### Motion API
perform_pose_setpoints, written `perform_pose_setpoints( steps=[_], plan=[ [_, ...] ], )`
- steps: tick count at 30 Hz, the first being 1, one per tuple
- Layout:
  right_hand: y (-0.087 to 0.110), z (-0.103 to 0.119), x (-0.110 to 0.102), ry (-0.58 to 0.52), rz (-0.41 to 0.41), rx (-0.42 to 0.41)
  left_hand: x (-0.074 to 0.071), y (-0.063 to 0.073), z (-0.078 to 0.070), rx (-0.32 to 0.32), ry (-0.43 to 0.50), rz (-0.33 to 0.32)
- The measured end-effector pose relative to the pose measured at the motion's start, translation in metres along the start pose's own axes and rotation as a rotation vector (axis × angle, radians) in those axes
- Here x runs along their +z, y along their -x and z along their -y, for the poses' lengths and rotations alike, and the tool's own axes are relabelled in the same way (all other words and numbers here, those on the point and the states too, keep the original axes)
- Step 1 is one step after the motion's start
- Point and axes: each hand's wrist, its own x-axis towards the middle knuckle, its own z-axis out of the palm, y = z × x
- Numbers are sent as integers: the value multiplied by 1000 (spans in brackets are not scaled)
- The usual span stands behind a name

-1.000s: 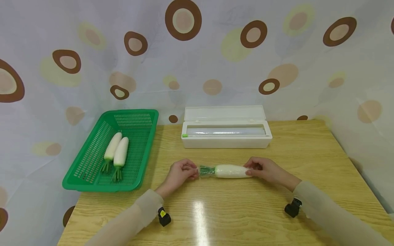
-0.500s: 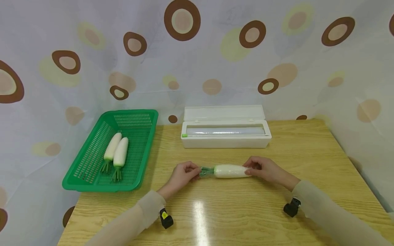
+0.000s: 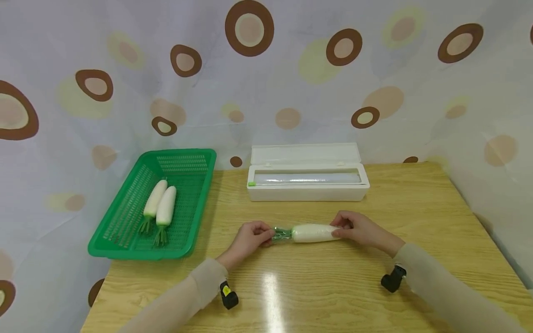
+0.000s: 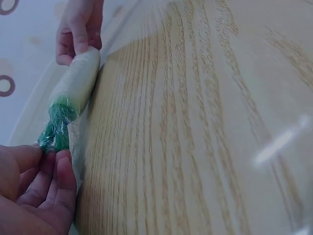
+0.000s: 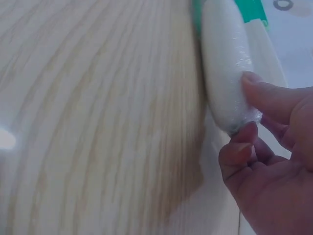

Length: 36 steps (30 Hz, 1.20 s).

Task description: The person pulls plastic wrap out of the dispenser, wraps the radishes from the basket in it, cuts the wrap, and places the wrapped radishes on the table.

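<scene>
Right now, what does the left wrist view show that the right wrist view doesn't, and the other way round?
Only the left wrist view shows the left hand, pinching the film-wrapped green leaves.
Only the right wrist view shows part of the green basket, cut off at the top edge.
Both show the white radish in clear film, the right hand gripping its leafless end, the wooden table and the patterned curtain.
</scene>
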Motion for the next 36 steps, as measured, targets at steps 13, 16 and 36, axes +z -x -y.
perform_pose_setpoints(
  steps=[13,16,36],
  plan=[
    [6,-8,4,71,-1,-30,-7,0,-1,-66,-1,-1],
    [7,-5,3,94,15,-58,-10,0,-2,-64,-18,-17],
    [4,9,6,408,43,-211,-10,-1,-7,8,-135,-72]
  ],
)
